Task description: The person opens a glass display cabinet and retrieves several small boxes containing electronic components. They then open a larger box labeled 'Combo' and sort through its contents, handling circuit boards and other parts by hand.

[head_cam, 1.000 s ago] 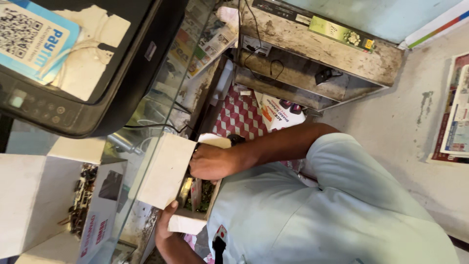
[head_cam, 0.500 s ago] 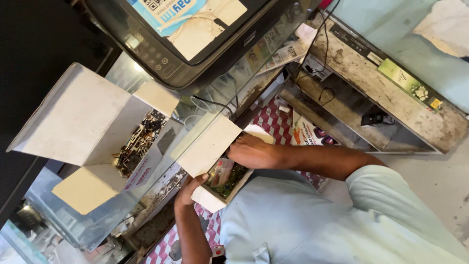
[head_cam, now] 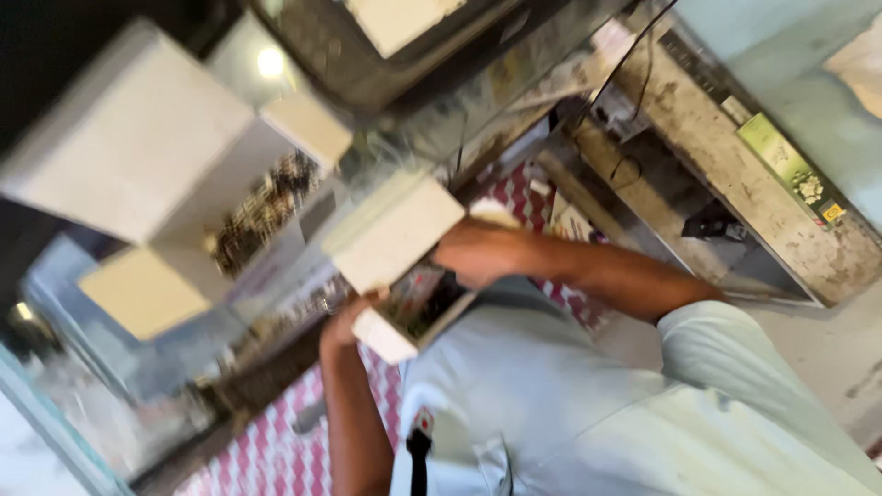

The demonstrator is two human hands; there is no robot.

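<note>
Two open white boxes are counted, and two hands. Far to the left of the small white box point(head_cam: 397, 241), the larger white box point(head_cam: 129, 138) is seen lying open with its flaps spread; a heap of small dark pieces point(head_cam: 266, 207) is held in it, too blurred to be told apart. Below the small white box, a red-and-white checked cloth point(head_cam: 276, 450) is spread.

The small white box is held up in front of a light blue shirt point(head_cam: 551, 404), between the two hands, with one flap raised. A dark, greenish jumble is seen inside it, but its contents cannot be made out through the blur. The left hand point(head_cam: 344, 321) is wrapped around the box's lower corner, fingers curled closed on it. The right hand point(head_cam: 478, 253) is clamped on the box's upper edge, fingers bent over the rim.

Above the box, one dark machine point(head_cam: 367, 46) is seen. To the right of the box, one grimy shelf point(head_cam: 781, 211) with dark cables point(head_cam: 625, 165) is shown.
</note>
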